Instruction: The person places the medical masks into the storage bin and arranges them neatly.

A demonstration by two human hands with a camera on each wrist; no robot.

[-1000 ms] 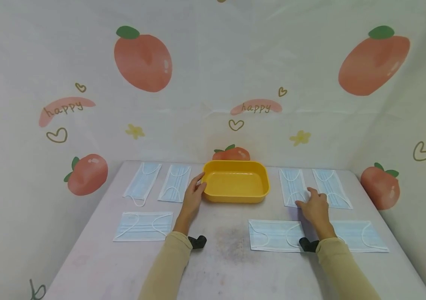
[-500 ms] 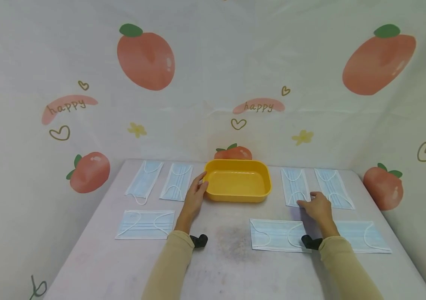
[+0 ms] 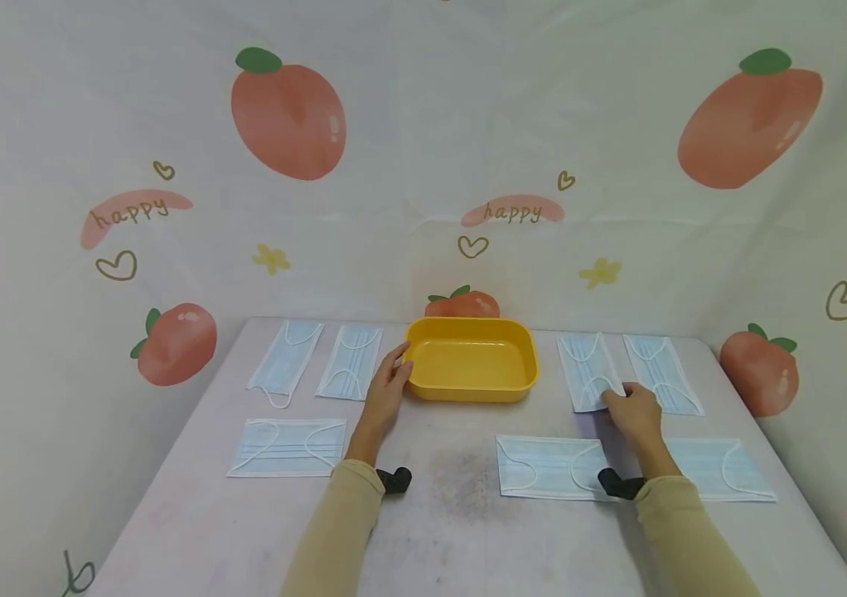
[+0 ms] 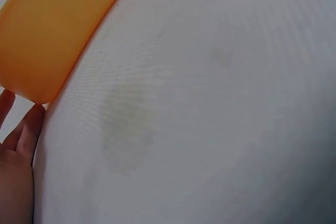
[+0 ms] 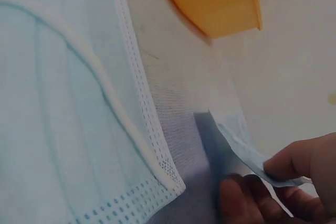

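Observation:
My right hand [image 3: 636, 414] pinches the near right corner of a light blue face mask [image 3: 586, 373], right of the yellow tray. In the right wrist view the pinched mask [image 5: 241, 150] is lifted off the table at that corner, with thumb on top and fingers beneath. My left hand [image 3: 384, 398] rests against the left end of the yellow tray [image 3: 468, 395], its fingers fairly straight. Fingertips touch the end of the tray [image 4: 58, 30] in the left wrist view. No mask lies in the tray.
Another upright mask [image 3: 662, 375] lies right of the pinched one. Two masks [image 3: 554, 468] [image 3: 722, 470] lie crosswise near the right forearm. Left of the tray are two upright masks [image 3: 285, 356] [image 3: 350, 362] and one crosswise [image 3: 287, 448]. A printed cloth [image 3: 408, 124] hangs behind the table.
The right hand has come down onto the mask's near corner, pinched it and raised it slightly, so the mask has turned a little. The left hand stays at the tray.

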